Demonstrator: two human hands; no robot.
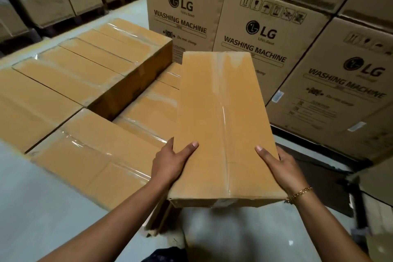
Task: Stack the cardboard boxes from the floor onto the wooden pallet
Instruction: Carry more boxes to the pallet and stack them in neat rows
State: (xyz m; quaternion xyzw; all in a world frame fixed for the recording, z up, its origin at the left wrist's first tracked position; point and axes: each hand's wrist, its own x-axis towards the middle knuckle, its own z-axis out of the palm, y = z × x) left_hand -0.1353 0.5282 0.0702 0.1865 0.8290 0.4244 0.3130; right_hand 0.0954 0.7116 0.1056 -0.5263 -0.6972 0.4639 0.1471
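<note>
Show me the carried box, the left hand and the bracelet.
Carried box (221, 125): head view, middle of its top face.
Left hand (170, 161): head view, back of the hand.
Bracelet (299, 193): head view, chain links on the right wrist.

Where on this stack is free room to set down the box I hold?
Free: the lower tier of taped brown boxes, between the raised upper row and the held long cardboard box; also the near front box top. Crowded: the right, along the printed washing-machine cartons.
</note>
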